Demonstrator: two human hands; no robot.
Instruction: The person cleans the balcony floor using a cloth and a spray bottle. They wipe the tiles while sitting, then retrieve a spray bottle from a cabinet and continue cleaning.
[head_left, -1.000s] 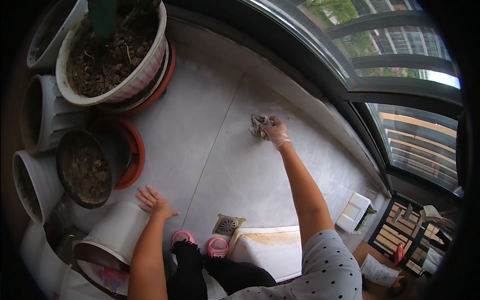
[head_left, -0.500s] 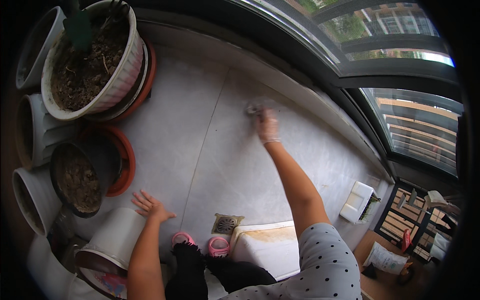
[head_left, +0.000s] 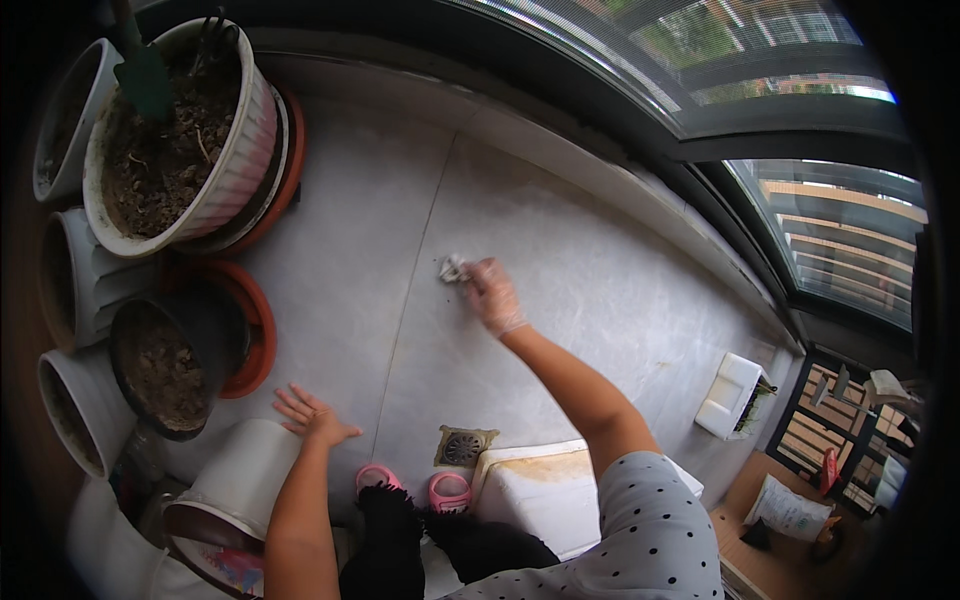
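Observation:
My right hand, in a clear plastic glove, is closed around a crumpled whitish wipe and presses it on the grey tiled floor, just right of a tile joint. Whether the wipe is paper or cloth I cannot make out. My bare left hand has its fingers spread and rests at the lower left, beside an overturned white bucket. It holds nothing.
At the left stand a large white pot of soil with a green trowel, and a black pot by an orange saucer. A floor drain and a white foam box lie near my pink slippers.
My right hand has moved the wipe nearer to me and to the left, toward the tile joint. My left hand keeps its place on the floor; the whole view has shifted slightly.

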